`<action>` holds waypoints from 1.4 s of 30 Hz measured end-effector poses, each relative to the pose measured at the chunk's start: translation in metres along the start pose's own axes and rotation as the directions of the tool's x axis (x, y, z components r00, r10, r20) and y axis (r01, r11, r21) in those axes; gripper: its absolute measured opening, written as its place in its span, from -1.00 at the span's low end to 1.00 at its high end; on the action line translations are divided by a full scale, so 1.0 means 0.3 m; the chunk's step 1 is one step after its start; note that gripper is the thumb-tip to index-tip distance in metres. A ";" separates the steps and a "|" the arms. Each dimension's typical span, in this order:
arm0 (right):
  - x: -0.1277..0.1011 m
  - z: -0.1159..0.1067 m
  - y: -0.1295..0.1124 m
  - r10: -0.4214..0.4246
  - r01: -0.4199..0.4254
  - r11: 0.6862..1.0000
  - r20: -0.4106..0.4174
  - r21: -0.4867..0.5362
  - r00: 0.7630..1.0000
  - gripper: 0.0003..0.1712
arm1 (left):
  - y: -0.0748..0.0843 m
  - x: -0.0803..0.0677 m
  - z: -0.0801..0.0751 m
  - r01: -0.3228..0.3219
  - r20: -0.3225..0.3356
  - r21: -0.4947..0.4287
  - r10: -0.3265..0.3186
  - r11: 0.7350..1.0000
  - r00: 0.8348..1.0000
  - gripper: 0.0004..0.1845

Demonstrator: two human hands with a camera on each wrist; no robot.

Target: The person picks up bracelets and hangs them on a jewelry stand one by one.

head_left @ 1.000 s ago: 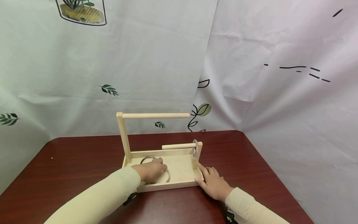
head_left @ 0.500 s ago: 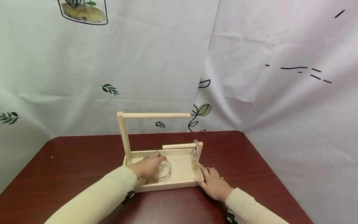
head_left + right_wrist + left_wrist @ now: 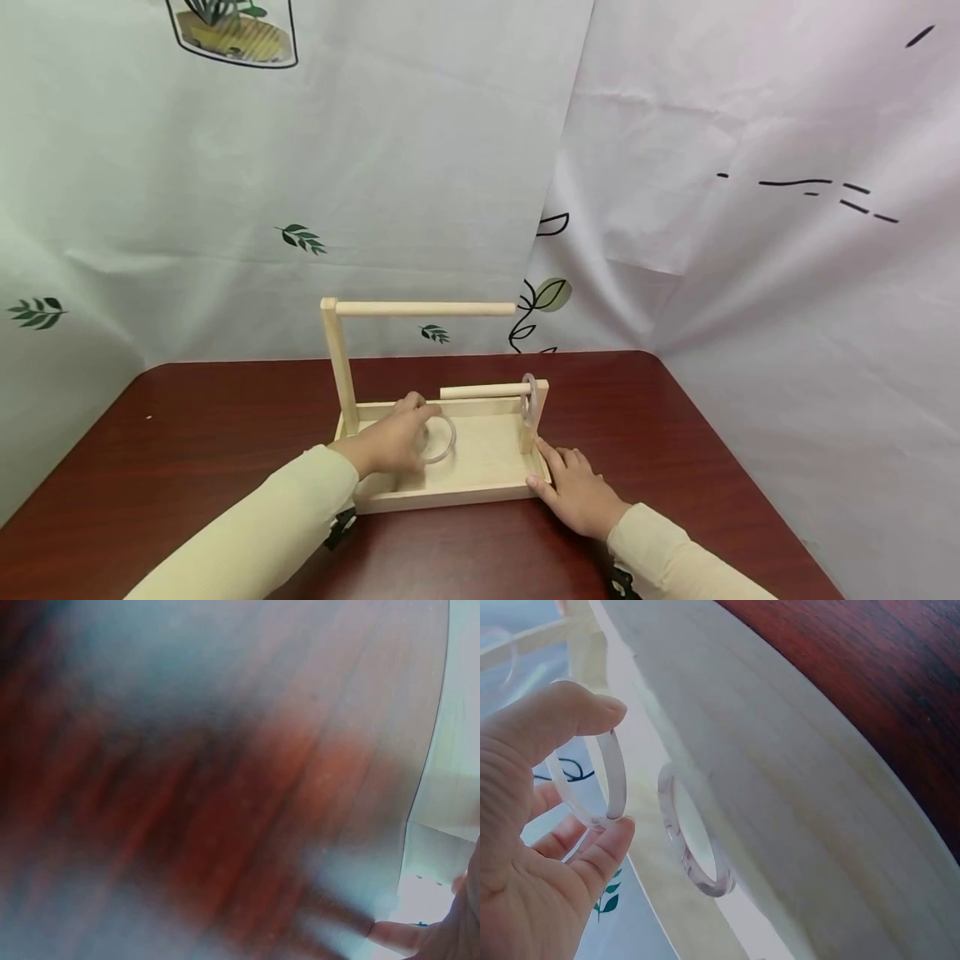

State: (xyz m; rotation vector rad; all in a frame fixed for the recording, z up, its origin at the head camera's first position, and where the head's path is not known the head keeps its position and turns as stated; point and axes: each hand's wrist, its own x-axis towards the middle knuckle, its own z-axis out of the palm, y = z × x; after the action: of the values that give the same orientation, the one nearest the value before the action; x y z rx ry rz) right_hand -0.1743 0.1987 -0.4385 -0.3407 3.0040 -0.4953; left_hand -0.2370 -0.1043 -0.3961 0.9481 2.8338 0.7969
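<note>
A dark red wooden table (image 3: 187, 433) is seen carrying a pale wooden tray with two posts and horizontal dowels (image 3: 480, 487). The tray's right front corner is touched by the right hand (image 3: 573, 492), laid flat with fingers relaxed. A clear plastic ring (image 3: 437, 437) is pinched between thumb and fingers of the left hand (image 3: 390, 442), above the tray floor. A second clear ring (image 3: 694, 840) is seen lying on the tray just beside it, and a third ring (image 3: 528, 396) is hung on the short dowel.
</note>
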 end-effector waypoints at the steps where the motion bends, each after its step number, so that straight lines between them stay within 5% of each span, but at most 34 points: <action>1: 0.000 -0.002 -0.001 0.001 -0.001 1.000 0.000 0.001 1.000 -0.24 | -0.002 -0.001 -0.002 0.012 -0.004 -0.005 -0.012 1.000 1.000 -0.15; 10: -0.004 -0.007 -0.003 0.000 0.000 1.000 0.000 0.001 1.000 -0.23 | -0.007 -0.019 -0.029 0.093 -0.019 -0.083 -0.095 0.992 0.995 -0.12; 19: -0.007 -0.016 -0.003 -0.015 0.015 1.000 -0.023 0.005 1.000 -0.26 | -0.010 -0.035 -0.043 0.063 -0.131 -0.134 -0.080 0.989 0.988 -0.25; 42: -0.011 -0.018 -0.010 -0.009 0.009 1.000 -0.005 0.005 1.000 -0.24 | -0.039 -0.077 -0.069 0.108 -0.197 -0.279 -0.167 0.954 0.966 -0.11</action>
State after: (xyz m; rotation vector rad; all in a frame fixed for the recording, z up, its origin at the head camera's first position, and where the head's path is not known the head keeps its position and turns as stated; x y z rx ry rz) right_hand -0.1712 0.1984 -0.4323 -0.3531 3.0067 -0.5050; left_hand -0.2288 -0.1350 -0.3864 0.6524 2.8260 1.2955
